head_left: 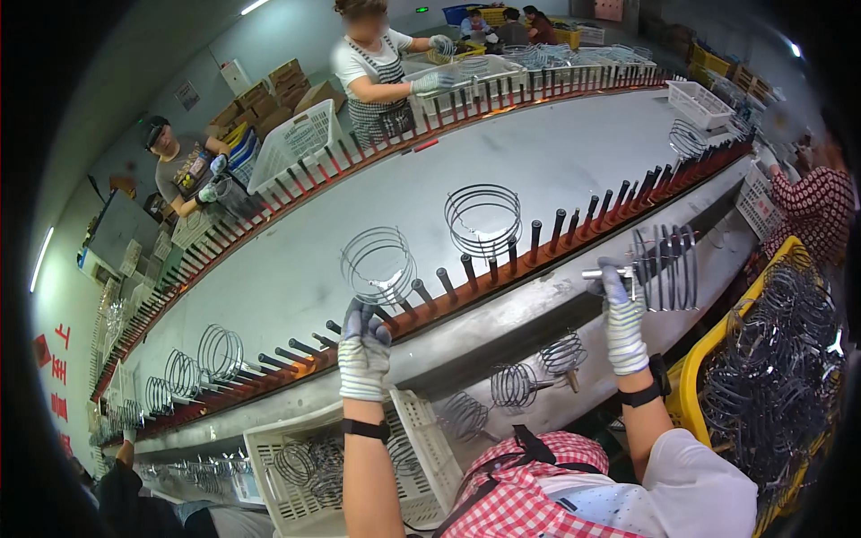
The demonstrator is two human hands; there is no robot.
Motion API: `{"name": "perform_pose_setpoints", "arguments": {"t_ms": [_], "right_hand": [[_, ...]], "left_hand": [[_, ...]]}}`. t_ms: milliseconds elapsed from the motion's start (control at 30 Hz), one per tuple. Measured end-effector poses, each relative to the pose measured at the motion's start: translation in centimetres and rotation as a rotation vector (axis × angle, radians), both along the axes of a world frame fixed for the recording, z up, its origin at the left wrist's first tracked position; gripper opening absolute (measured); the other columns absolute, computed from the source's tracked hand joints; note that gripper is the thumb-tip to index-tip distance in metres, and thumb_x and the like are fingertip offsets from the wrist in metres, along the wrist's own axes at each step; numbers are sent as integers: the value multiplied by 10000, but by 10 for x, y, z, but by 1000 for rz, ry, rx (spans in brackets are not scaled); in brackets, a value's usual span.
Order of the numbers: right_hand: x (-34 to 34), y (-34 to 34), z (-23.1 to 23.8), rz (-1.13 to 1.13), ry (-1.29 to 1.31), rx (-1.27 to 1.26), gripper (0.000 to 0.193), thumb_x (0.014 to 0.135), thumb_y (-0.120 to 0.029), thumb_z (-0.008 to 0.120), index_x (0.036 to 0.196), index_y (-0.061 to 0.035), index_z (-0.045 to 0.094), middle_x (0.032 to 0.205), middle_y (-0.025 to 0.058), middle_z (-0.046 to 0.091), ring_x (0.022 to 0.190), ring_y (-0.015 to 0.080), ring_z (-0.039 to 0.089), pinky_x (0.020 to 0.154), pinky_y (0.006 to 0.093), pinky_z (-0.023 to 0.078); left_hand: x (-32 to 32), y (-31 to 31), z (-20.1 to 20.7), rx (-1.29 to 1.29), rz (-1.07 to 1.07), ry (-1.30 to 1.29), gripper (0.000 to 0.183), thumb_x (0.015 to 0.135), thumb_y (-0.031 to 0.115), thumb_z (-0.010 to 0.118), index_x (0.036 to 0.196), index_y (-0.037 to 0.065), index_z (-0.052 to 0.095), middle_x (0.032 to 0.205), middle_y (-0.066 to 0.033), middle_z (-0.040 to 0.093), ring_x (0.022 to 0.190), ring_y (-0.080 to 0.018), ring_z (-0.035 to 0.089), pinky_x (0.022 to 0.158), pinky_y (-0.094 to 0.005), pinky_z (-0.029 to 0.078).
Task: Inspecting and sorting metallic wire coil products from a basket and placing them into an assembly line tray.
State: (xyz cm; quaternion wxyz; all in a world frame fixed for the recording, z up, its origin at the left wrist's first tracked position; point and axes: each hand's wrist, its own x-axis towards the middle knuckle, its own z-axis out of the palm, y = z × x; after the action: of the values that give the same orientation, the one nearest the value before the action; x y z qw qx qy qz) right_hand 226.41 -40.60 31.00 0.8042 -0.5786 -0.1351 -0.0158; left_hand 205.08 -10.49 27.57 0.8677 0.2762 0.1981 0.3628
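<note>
My left hand (365, 354), in a white-and-grey knit glove, has its fingers curled at the base of a round wire coil (378, 260) above the near rail. My gloved right hand (622, 318) is closed on another wire coil (665, 269), lifted in front of the bench edge, with a short silvery tube (603, 273) by my fingers. A third wire coil (482, 221) stands on the rail between my hands. Black-tipped red rods (468, 271) rise from the rail in a row. The fingertips of my left hand partly merge with the wire.
Below the bench edge hang several wire coils (513, 386). A white crate (269, 475) of coils stands at lower left, a yellow crate (689, 394) of dark wire parts at right. Co-workers stand across the long metal bench (583, 143); others work at both sides.
</note>
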Motion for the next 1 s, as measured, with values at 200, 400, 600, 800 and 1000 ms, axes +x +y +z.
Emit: {"name": "perform_pose_setpoints", "arguments": {"t_ms": [200,400,600,800,1000], "right_hand": [[5,17,-18,13,28,-13,253,841,-220,619,1015,-37,592,820,6,573,675,66,526,610,215,457],[-8,41,-17,76,-11,-32,256,841,-220,615,1018,-38,585,753,4,558,639,73,523,608,220,468],[-32,59,-6,85,-41,-5,250,841,-225,612,1002,-37,580,768,25,573,643,89,539,620,238,484],[-56,68,-4,133,-26,8,243,835,-222,621,1009,-54,601,913,26,605,672,74,554,624,218,479],[-79,86,-2,120,-45,-38,240,851,-226,598,1003,-41,587,782,21,574,645,86,537,596,219,476]], "left_hand": [[-15,35,-30,-76,-56,-168,199,833,80,589,1028,87,552,861,-4,558,680,-98,515,602,-234,481],[-39,53,-34,-147,91,-109,167,853,77,554,1016,110,547,829,10,568,688,-96,542,580,-240,493],[-72,64,-23,-24,225,16,185,848,138,538,1017,63,539,949,-90,607,845,-225,591,730,-337,532],[-115,92,-29,-22,413,-10,149,847,134,552,976,61,530,973,-104,606,870,-251,594,789,-380,514],[-161,119,-30,-27,575,103,237,819,191,605,1016,67,563,983,-75,608,847,-213,579,781,-344,501]]}}
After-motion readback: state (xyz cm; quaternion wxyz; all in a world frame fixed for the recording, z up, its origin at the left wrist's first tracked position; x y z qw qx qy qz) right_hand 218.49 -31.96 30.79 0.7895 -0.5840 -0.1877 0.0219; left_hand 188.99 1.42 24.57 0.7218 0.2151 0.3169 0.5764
